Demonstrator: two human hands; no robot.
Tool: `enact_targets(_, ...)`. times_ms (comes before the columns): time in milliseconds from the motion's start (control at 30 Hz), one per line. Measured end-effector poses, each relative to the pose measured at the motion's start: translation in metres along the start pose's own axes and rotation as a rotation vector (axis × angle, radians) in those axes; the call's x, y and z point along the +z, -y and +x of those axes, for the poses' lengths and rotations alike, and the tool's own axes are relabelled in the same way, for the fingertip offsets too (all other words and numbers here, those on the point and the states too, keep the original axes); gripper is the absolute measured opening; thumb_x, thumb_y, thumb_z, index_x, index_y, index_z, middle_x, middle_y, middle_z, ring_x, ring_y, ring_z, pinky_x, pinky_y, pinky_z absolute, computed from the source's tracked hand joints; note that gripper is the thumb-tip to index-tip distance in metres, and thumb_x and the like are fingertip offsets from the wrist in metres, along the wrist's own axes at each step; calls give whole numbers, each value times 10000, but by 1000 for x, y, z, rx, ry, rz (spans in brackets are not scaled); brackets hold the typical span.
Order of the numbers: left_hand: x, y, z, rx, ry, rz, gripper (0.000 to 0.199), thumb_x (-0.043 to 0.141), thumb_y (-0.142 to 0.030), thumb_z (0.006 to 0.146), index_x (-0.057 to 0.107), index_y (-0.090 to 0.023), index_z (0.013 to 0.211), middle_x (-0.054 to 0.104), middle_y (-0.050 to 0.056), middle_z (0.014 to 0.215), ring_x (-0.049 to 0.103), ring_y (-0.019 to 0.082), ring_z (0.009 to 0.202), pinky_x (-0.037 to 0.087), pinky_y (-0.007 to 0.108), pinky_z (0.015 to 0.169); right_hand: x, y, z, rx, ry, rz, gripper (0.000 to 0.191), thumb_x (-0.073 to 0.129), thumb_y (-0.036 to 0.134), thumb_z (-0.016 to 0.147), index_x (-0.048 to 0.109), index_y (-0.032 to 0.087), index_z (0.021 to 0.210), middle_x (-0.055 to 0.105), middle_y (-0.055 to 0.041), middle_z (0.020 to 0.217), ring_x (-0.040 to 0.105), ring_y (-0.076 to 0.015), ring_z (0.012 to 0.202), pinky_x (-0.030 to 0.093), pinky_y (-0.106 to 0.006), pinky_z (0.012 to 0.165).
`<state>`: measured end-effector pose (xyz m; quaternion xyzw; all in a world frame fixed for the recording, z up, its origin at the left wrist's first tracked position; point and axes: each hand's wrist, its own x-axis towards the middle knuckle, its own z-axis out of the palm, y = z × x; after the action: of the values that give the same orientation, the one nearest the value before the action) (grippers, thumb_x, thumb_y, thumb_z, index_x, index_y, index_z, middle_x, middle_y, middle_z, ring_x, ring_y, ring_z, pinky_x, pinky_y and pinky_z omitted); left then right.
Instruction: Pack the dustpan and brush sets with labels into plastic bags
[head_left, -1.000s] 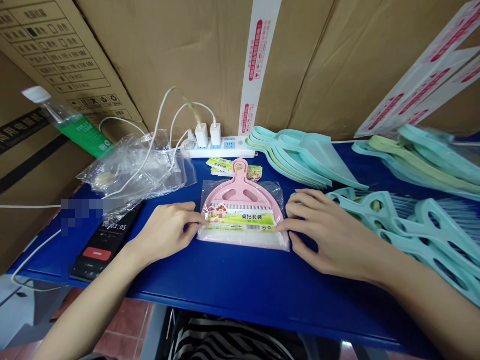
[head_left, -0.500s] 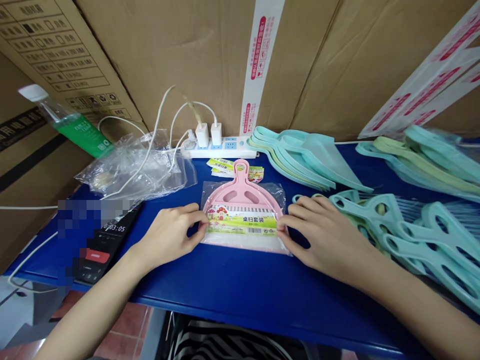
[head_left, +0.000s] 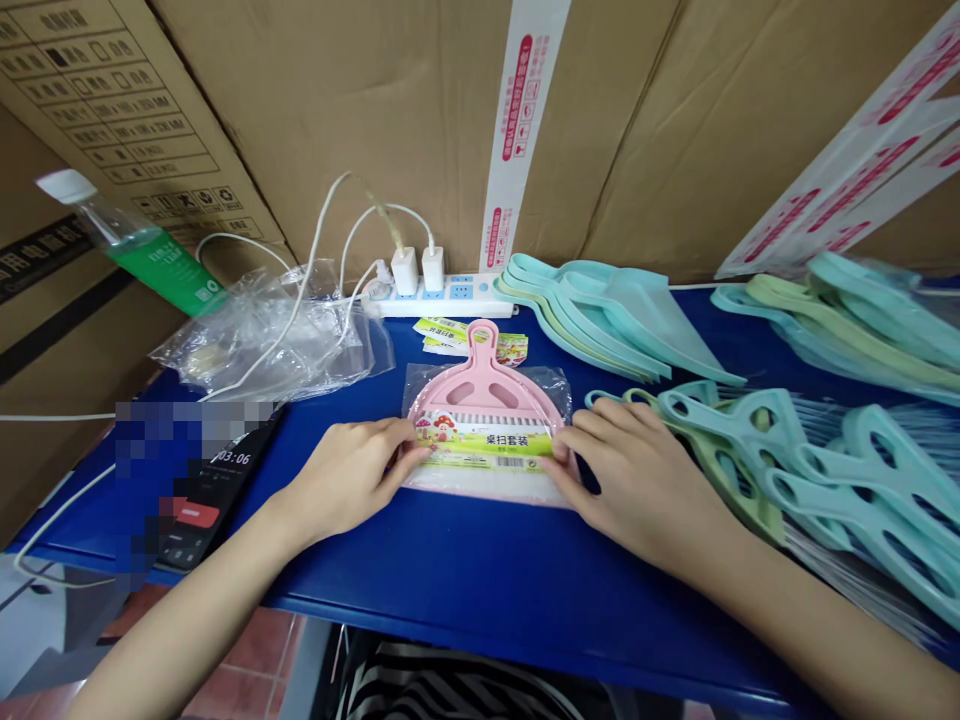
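A pink dustpan and brush set [head_left: 487,398] lies flat on the blue table, handle pointing away from me, inside a clear plastic bag [head_left: 553,383]. Across it runs a printed label card [head_left: 480,441] with mushrooms on it; white bristles show behind the card. My left hand [head_left: 356,472] is closed on the left edge of the package, its thumb on the front near the card's end. At the right edge, my right hand [head_left: 637,475] grips with fingers curled and thumb against the front. Both hands' fingertips are partly hidden.
Behind the set are spare label cards [head_left: 450,332] and a power strip [head_left: 457,295]. Turquoise dustpans [head_left: 600,300] are stacked back right, with brushes [head_left: 810,450] at right. On the left are clear bags [head_left: 300,340], a bottle [head_left: 165,265] and a phone [head_left: 206,500].
Both thumbs have moved inward onto the front of the package, and my right hand has shifted slightly left. The package stays in nearly the same place.
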<state>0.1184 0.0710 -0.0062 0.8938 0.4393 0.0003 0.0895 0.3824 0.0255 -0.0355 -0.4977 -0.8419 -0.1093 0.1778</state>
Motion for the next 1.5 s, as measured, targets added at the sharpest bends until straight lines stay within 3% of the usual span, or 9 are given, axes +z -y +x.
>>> enact_targets(200, 5, -2, 2, -44, -34, 39, 203, 476, -269, 911, 545, -208, 731, 620, -36, 609, 588, 144, 527, 350, 246, 518, 4, 5, 0, 47, -47, -77, 286, 505, 239, 876, 554, 205, 597, 539, -35, 589, 469, -221, 690, 309, -363, 672)
enact_targets(400, 6, -3, 2, -82, -25, 69, 183, 459, -241, 886, 522, -217, 716, 593, -41, 601, 582, 142, 536, 359, 242, 523, 1, 4, 1, 53, -70, -73, 244, 511, 164, 824, 528, 216, 586, 518, -26, 570, 458, -211, 694, 291, -356, 675)
enact_targets(700, 7, -3, 3, -137, -17, 96, 85, 395, -240, 884, 474, -218, 909, 625, -24, 713, 616, 155, 567, 395, 244, 508, 2, -1, 4, 89, -47, 24, 124, 469, 122, 743, 432, 233, 705, 526, 4, 592, 448, -198, 631, 293, -322, 641)
enact_targets(1067, 7, -4, 6, -168, -3, 84, 121, 431, -164, 806, 417, -241, 898, 638, -57, 671, 647, 170, 581, 353, 244, 512, 5, -2, 4, 107, -19, 39, 105, 445, 138, 743, 405, 232, 717, 478, 22, 564, 444, -182, 574, 283, -303, 619)
enact_targets(1500, 3, 1, 2, -122, 22, -12, 79, 392, -177, 858, 410, -232, 911, 603, -48, 642, 623, 191, 566, 359, 269, 530, -1, -6, 3, 78, -48, 85, 130, 449, 194, 834, 377, 235, 734, 436, 45, 573, 457, -167, 555, 302, -293, 606)
